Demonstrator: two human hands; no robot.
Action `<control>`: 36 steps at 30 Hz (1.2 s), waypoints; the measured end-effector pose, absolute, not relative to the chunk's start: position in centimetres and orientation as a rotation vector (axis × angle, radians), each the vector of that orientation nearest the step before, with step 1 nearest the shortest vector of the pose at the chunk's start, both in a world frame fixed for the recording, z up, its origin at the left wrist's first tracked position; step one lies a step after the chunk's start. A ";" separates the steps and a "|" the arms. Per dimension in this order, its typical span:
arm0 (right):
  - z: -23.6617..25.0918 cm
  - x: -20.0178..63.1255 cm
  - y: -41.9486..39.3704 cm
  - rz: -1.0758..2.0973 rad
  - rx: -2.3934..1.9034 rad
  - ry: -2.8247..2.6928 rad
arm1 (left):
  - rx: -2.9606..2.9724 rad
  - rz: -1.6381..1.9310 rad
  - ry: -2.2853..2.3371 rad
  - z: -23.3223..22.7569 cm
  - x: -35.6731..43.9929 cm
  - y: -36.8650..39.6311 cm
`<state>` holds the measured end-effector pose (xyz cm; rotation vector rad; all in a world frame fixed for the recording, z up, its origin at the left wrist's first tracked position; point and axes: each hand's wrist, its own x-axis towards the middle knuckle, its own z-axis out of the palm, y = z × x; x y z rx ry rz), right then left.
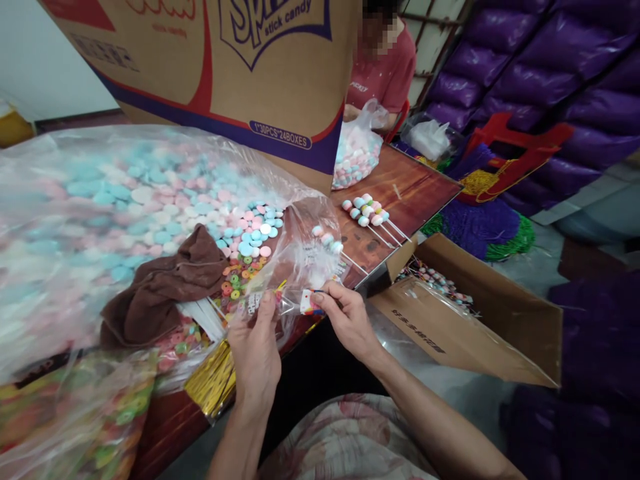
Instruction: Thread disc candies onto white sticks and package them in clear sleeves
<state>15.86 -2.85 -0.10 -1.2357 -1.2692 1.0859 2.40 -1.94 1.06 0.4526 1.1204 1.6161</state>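
At the table's front edge, my left hand (pixel 256 353) pinches a small clear plastic bag (pixel 287 303) under its thumb. My right hand (pixel 350 320) closes thumb and fingers on the bag's other end, beside a colourful printed patch. Whether anything is inside the bag cannot be made out. Just beyond it a skewer of marshmallows (pixel 327 239) lies with its white stick pointing right. Several more marshmallow skewers (pixel 367 211) lie together farther back. Left of my left hand are ring-shaped gummies (pixel 239 280), white sticks (pixel 206 320) and a bundle of gold twist ties (pixel 213 380).
A big plastic sack of pastel marshmallows (pixel 125 193) covers the table's left, with a brown cloth (pixel 165 287) on it. Behind stands a tall carton (pixel 235 80). An open cardboard box (pixel 470 333) holding skewers sits at right. Across the table sits another person (pixel 387 73).
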 end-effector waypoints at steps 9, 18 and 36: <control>-0.1 17.8 -2.2 1.043 -1.266 -1.323 | 0.309 1.592 1.074 0.5 2.5 -1.6; -2.9 21.9 2.1 -0.014 -1.967 -1.701 | 0.089 1.513 1.068 0.5 2.0 -0.4; 2.1 21.6 -6.6 0.337 -1.335 -1.512 | 0.045 1.675 1.095 0.2 2.3 1.7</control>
